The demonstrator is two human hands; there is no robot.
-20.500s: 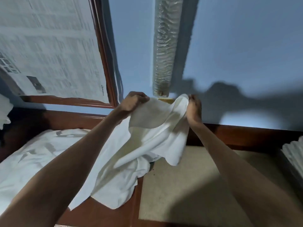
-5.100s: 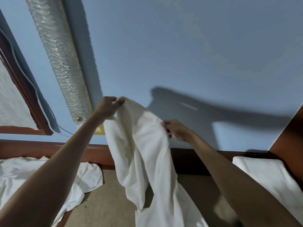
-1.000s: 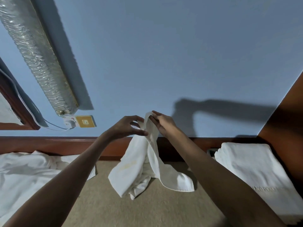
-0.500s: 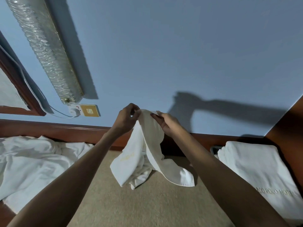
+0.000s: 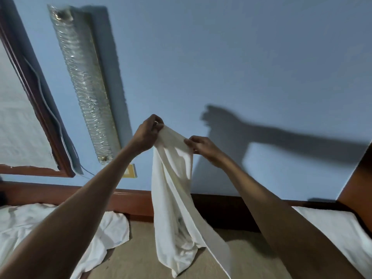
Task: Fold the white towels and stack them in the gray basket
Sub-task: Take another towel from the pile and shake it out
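Note:
A white towel [image 5: 175,198] hangs in the air in front of me, bunched and unfolded, its lower end near the beige surface [image 5: 141,256]. My left hand [image 5: 148,133] pinches its top edge at the left, raised highest. My right hand [image 5: 203,148] pinches the same edge a short way to the right, slightly lower. A stack of folded white towels [image 5: 342,234] lies at the right edge. The gray basket itself is hidden.
A heap of loose white towels [image 5: 60,228] lies at the lower left. A wooden rail [image 5: 128,200] runs along the blue wall. A silver duct [image 5: 84,87] and a wood-framed panel [image 5: 40,109] are on the wall at left. A wooden panel [image 5: 358,182] stands at far right.
Both hands have lifted the towel higher and drawn a little apart along its top edge. The towel hangs longer and straighter than half a second ago.

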